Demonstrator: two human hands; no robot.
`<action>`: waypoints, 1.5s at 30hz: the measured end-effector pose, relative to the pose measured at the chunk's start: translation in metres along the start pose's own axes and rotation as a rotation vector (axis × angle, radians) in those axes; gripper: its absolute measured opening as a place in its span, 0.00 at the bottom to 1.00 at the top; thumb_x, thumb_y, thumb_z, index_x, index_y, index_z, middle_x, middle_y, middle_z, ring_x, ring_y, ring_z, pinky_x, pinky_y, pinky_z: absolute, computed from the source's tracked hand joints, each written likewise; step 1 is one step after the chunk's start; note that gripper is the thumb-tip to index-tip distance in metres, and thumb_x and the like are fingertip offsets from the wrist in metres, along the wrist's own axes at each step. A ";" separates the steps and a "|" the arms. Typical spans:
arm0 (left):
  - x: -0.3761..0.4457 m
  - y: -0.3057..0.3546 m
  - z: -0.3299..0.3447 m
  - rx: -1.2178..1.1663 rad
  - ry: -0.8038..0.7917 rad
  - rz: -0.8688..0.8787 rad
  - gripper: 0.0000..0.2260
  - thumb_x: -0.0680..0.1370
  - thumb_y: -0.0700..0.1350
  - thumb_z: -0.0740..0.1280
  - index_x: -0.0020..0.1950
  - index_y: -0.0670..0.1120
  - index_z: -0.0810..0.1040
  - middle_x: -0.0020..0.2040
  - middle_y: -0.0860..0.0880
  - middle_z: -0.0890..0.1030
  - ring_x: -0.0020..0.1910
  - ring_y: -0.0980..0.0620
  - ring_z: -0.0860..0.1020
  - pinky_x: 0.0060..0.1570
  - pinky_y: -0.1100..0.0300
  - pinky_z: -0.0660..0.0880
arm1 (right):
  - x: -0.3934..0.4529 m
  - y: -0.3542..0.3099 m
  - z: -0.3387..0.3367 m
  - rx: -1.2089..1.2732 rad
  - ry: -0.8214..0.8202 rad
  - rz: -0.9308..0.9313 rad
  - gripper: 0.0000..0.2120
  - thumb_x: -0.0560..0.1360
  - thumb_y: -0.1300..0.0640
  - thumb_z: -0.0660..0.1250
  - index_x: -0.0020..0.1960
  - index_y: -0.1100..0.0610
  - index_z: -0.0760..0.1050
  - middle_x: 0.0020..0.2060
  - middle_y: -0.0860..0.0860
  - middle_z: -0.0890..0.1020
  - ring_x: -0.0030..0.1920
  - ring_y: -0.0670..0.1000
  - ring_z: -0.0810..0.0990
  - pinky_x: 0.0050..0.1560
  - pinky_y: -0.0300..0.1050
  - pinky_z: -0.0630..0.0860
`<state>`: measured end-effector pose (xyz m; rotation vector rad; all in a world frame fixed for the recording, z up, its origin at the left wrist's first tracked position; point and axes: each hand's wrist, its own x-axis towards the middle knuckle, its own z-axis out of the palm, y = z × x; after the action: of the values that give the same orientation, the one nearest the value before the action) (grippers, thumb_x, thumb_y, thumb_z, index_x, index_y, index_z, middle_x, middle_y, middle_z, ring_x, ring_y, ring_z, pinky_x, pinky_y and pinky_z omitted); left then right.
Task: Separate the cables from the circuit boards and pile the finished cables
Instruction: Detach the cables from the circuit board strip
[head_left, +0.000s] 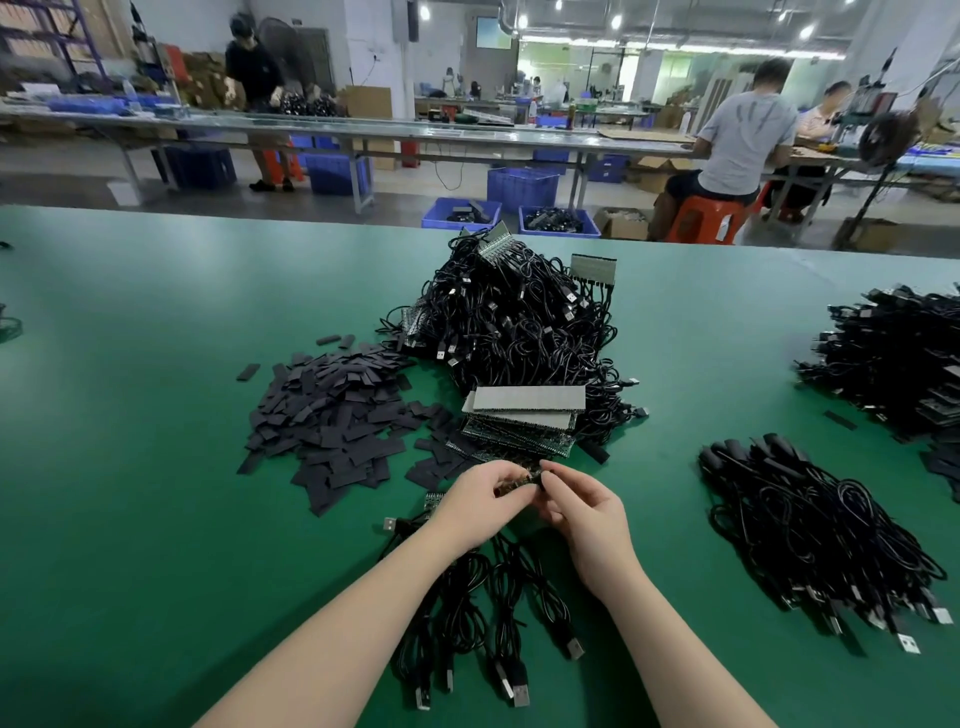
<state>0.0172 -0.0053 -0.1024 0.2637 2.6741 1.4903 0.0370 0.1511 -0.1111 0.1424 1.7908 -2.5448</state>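
My left hand (475, 504) grips a strip of small circuit boards (519, 480) low in the middle of the green table. My right hand (584, 512) pinches the black cable end at the strip's right tip. Several black USB cables (488, 613) hang from the strip toward me and lie between my forearms. A stack of circuit board strips (519, 421) lies just beyond my hands. Behind it rises a big heap of cables still on boards (519, 322). A pile of loose black cables (810, 530) lies to the right.
Flat black sleeve pieces (332, 415) are heaped to the left of my hands. Another dark heap of cables and boards (904, 358) sits at the far right edge. Blue crates (460, 213) and other workers stand beyond the table's far edge.
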 end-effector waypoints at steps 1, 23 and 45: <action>0.000 0.001 -0.001 0.003 -0.017 0.005 0.08 0.77 0.53 0.68 0.53 0.51 0.81 0.48 0.57 0.82 0.51 0.56 0.78 0.54 0.59 0.74 | 0.000 0.000 0.000 -0.012 0.000 -0.004 0.07 0.76 0.63 0.71 0.50 0.55 0.86 0.36 0.54 0.84 0.35 0.49 0.81 0.41 0.40 0.79; -0.013 0.008 -0.006 -0.044 0.026 0.042 0.13 0.74 0.53 0.72 0.59 0.56 0.82 0.43 0.61 0.82 0.46 0.64 0.78 0.48 0.67 0.73 | -0.005 -0.004 -0.001 -0.017 -0.013 0.017 0.06 0.73 0.59 0.74 0.50 0.54 0.86 0.36 0.53 0.82 0.38 0.50 0.79 0.44 0.44 0.80; -0.032 0.028 -0.020 -0.077 0.104 0.019 0.08 0.79 0.52 0.67 0.57 0.54 0.76 0.41 0.61 0.84 0.38 0.62 0.82 0.43 0.68 0.75 | -0.012 -0.028 0.017 0.225 0.088 0.035 0.07 0.76 0.64 0.70 0.54 0.60 0.81 0.42 0.54 0.86 0.43 0.51 0.86 0.42 0.39 0.81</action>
<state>0.0495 -0.0135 -0.0689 0.2123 2.6919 1.6526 0.0463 0.1439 -0.0779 0.2917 1.5068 -2.7474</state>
